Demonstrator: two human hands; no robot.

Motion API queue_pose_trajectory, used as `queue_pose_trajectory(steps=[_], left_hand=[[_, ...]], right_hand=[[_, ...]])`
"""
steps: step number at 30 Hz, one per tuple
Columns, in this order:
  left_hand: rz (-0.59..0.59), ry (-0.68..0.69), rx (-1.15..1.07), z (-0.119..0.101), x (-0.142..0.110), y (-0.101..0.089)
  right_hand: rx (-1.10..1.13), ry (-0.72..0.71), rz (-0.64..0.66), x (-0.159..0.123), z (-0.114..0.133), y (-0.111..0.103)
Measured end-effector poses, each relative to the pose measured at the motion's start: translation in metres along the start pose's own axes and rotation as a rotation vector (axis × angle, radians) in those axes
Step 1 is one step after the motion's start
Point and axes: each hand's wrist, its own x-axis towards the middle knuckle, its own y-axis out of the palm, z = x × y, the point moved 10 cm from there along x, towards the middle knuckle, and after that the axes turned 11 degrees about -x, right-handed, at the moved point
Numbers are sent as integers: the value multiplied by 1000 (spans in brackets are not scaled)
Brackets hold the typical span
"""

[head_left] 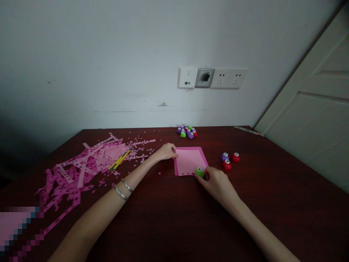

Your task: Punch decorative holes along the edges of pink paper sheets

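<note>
A pink paper sheet [190, 160] lies on the dark red table [174, 218]. My left hand [165, 151] rests on the sheet's left edge, fingers curled and pressing it down. My right hand [215, 182] grips a small green paper punch [199, 171] at the sheet's near right corner. A row of small punched holes runs along the sheet's near edge.
Three more punches, one purple [224, 157] and two red [235, 157], sit right of the sheet. A cluster of several punches [187, 131] stands by the wall. Pink punched strips and confetti [81, 167] cover the left side, with a yellow tool [119, 161] among them. A door [313, 109] stands at right.
</note>
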Motion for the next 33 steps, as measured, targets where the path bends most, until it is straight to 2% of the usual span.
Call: queue_pose_trajectory(steps=[2, 4, 6, 9, 13, 18, 20, 23, 28, 33], left_hand=[[-129, 18, 144, -10, -6, -12], [-191, 51, 280, -25, -14, -15], [-142, 104, 345, -41, -20, -5], [21, 198, 328, -59, -26, 19], [108, 282, 249, -68, -28, 32], [140, 353, 93, -76, -30, 32], [160, 359, 43, -80, -31, 33], [193, 284, -57, -78, -30, 39], [255, 64, -222, -63, -30, 56], [291, -45, -257, -58, -37, 67]], right_hand=[[6, -10, -6, 0, 0, 1], [21, -17, -6, 1, -1, 2], [39, -23, 6, 1, -1, 3], [58, -18, 27, 3, -4, 2], [148, 12, 68, 8, -15, -2], [406, 145, 352, 9, -31, 18], [467, 161, 423, 10, -31, 22], [508, 123, 517, 15, -24, 27], [529, 19, 680, 22, -15, 32], [593, 34, 806, 20, -11, 36]])
